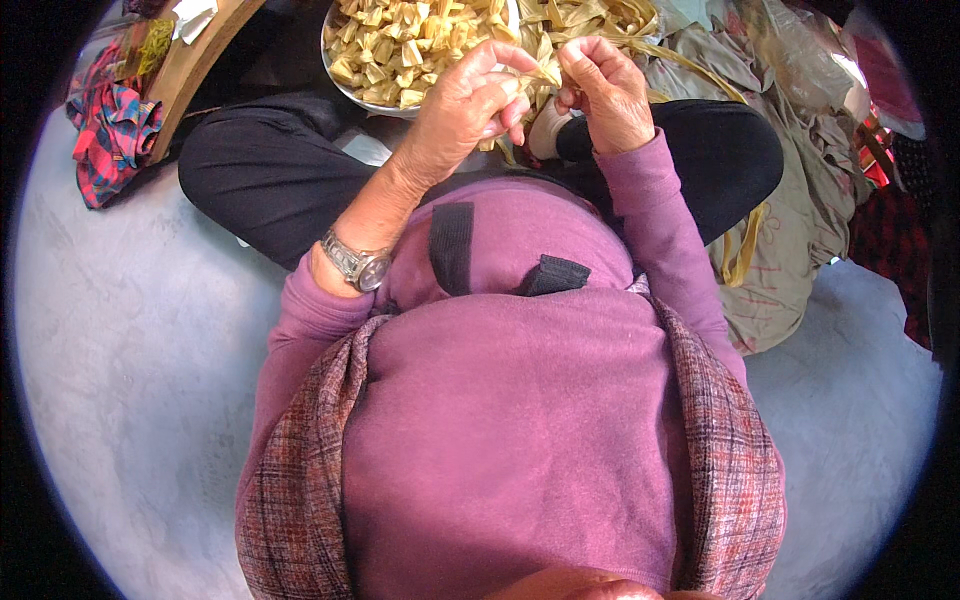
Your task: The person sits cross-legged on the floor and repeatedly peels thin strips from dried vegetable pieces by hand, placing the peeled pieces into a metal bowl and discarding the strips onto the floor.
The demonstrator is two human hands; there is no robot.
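Observation:
Between my two hands, at the top centre, is a folded strip of dry yellowish plant leaf [549, 73]. My left hand [476, 94] pinches its left side between thumb and fingers; a watch is on that wrist. The fingertips of my right hand [604, 82] are closed on its right side. Just beyond my left hand stands a white basin [328, 64] full of small folded or knotted pieces of the same material [409, 52]. Loose long strips [592, 19] lie in a heap to the right of the basin, partly behind my hands.
My crossed legs in black trousers [247, 169] frame the work. A greyish printed cloth [772, 300] lies on the right, with a loose strip [742, 251] on it. At the upper left are a curved wooden edge [202, 67] and a checked cloth [120, 139]. Clear plastic [802, 52] lies upper right.

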